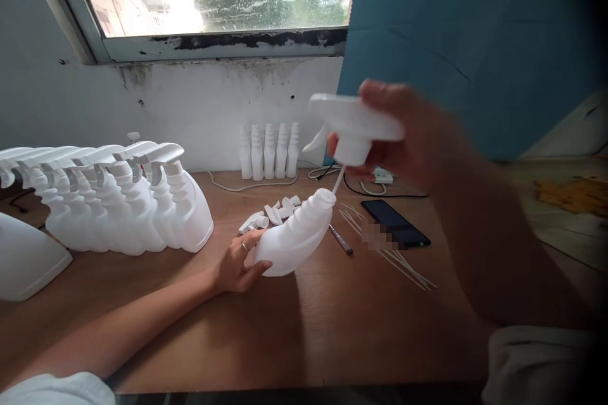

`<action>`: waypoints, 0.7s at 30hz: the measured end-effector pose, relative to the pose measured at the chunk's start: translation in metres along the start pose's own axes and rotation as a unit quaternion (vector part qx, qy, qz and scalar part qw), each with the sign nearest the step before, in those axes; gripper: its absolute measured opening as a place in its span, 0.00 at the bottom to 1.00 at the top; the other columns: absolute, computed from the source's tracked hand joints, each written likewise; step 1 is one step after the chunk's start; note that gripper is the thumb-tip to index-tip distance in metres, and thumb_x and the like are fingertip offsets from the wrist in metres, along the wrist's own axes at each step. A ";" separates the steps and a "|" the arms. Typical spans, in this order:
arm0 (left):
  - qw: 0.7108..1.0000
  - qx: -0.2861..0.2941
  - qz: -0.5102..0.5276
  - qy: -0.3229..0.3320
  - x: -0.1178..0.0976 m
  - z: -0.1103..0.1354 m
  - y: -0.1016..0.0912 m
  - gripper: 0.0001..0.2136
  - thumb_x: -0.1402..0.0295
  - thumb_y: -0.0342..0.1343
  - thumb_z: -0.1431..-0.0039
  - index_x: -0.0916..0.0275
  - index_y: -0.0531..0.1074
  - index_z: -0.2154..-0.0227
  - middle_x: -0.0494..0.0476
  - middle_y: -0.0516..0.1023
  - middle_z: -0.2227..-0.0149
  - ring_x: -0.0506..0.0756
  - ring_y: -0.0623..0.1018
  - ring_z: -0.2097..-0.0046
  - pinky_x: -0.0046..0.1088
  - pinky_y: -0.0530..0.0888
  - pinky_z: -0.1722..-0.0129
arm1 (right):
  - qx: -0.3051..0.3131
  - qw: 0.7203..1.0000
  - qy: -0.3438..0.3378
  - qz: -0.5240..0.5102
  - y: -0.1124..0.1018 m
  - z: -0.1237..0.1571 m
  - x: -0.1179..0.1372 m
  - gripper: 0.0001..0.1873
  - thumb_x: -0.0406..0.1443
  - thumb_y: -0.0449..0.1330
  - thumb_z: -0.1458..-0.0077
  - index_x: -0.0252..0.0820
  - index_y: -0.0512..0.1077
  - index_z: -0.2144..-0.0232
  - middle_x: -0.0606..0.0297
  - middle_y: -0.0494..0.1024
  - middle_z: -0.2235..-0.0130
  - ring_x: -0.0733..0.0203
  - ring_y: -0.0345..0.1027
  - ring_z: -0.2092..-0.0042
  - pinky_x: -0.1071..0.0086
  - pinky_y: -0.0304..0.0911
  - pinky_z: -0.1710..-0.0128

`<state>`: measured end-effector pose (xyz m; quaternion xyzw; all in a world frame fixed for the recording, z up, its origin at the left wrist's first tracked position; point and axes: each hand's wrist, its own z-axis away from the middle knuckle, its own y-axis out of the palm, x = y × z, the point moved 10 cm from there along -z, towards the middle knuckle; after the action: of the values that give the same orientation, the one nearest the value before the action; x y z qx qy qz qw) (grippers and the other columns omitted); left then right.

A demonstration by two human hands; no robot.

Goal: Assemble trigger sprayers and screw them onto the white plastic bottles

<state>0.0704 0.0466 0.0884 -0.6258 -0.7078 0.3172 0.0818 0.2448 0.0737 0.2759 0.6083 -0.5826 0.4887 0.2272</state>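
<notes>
My left hand (242,262) grips the lower end of a white plastic bottle (297,234), which tilts to the right with its open neck up. Above that neck, my right hand (394,130) holds a white trigger sprayer (351,117) by its head, slightly blurred. A thin dip tube (339,180) hangs from the sprayer, and its lower end meets the bottle's mouth; how deep it reaches inside is hidden. Several loose trigger sprayers (273,212) lie on the table behind the bottle.
Several bottles with sprayers fitted (128,202) stand in a row at left. Slim white bottles (269,152) line the wall. A phone (396,221), thin tubes (403,266), a pen-like tool (342,240) and cables (251,186) lie on the wooden table (213,348).
</notes>
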 end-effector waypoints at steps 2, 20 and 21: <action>1.000 -0.002 0.006 -0.001 0.001 0.001 0.001 0.25 0.68 0.56 0.42 0.63 0.60 0.42 0.66 0.76 0.54 0.59 0.78 0.56 0.34 0.76 0.58 | 0.037 0.999 0.004 0.030 0.019 0.002 -0.017 0.25 0.51 0.50 0.37 0.36 0.71 0.71 0.63 0.75 0.74 0.68 0.65 0.78 0.73 0.58 0.82; 0.987 -0.057 0.123 -0.085 0.009 -0.035 -0.023 0.24 0.49 0.45 0.36 0.62 0.64 0.47 0.65 0.72 0.54 0.56 0.75 0.59 0.35 0.74 0.60 | 0.127 0.989 -0.069 0.014 0.062 0.008 -0.041 0.29 0.56 0.51 0.39 0.37 0.72 0.74 0.63 0.74 0.72 0.64 0.70 0.68 0.72 0.66 0.69; 0.983 -0.095 0.133 -0.081 0.002 -0.048 -0.036 0.24 0.48 0.46 0.36 0.61 0.64 0.46 0.64 0.71 0.53 0.55 0.75 0.57 0.35 0.74 0.58 | 0.129 0.988 -0.077 0.026 0.063 0.009 -0.039 0.29 0.55 0.51 0.39 0.37 0.71 0.75 0.64 0.73 0.73 0.65 0.69 0.69 0.73 0.64 0.70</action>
<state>0.0642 0.0649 0.1458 -0.6911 -0.6497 0.3066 -0.0784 0.1951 0.0711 0.2204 0.6531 -0.5458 0.5174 0.0889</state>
